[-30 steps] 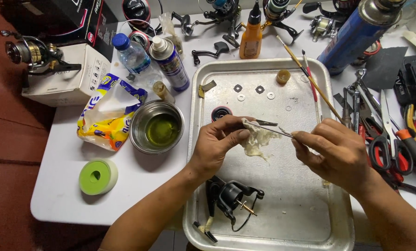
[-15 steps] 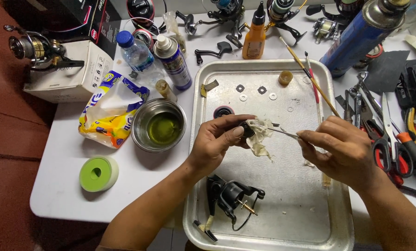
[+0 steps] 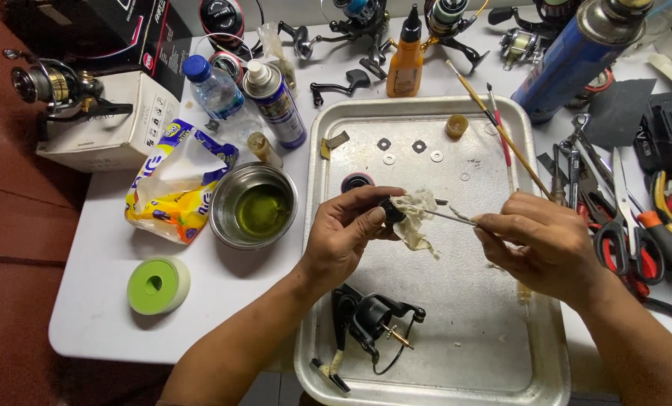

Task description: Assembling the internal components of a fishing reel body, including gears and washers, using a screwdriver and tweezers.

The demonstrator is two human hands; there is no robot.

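Over a metal tray on a white surface, a person's left hand grips a small dark part wrapped in a stained rag. The right hand pinches a thin metal rod whose tip meets the rag. A dismantled black fishing reel lies near the tray's front edge. Left of the tray stands a steel bowl of yellowish liquid; scissors lie to the right.
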